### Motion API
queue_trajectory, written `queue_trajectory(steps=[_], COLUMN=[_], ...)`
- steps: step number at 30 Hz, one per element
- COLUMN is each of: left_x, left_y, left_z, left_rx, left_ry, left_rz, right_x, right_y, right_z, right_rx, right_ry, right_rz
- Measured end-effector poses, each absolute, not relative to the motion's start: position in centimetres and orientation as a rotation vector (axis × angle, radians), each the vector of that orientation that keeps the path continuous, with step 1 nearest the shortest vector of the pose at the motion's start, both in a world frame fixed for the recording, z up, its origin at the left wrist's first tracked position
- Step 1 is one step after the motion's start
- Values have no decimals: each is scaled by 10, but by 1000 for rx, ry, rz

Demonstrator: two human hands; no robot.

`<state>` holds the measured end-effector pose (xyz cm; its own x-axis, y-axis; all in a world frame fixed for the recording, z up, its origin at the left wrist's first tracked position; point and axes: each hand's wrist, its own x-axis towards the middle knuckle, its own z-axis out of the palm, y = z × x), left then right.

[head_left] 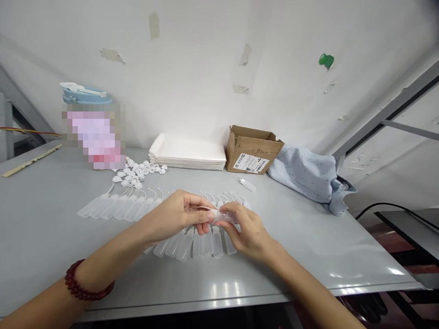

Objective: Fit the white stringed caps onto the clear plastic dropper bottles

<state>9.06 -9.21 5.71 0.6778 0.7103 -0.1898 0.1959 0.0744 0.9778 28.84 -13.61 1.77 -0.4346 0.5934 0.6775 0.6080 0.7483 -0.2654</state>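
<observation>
My right hand (248,226) is closed around the body of a small clear plastic bottle (228,217), which lies sideways over the table's middle. At the bottle's neck, my left hand (188,212) pinches its white cap (215,214). Beneath and in front of my hands lies a row of translucent bottles (207,244). Another row of bottles with thin curved spouts (115,208) lies to the left, and more spouted tops show behind my hands. Loose white caps (137,171) sit in a heap behind the left row. One separate bottle (247,184) lies farther back.
Against the wall are a stack of white sheets (190,153), a cardboard box (254,151) and a crumpled light-blue cloth (305,173). A blue tub (87,95) and a blurred pink item (99,137) stand back left. The grey table's front edge (219,304) runs below my forearms.
</observation>
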Motion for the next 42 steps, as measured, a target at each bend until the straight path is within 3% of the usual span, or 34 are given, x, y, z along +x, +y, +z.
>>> queue_trajectory(steps=[9,20,23,31,42], left_x=[89,96,96,98,98], left_y=[-93,-100,-100,-103,-103], left_z=[59,49,49,57,56], left_rx=[1572,2266,2242,1993,2071], left_ry=[792,775,773,905,869], left_rz=[398,775,747,590,648], right_x=[286,286,287,283,283], right_y=[-139,-134,-132,-134,-133], right_z=[18,32,34,34,33], right_rx=[-894,-1117,-1070,-1092,-1022], right_ry=[-2197,-1509,-1396,-1369,-1197], right_rz=[48,1330,1527,1537,1720])
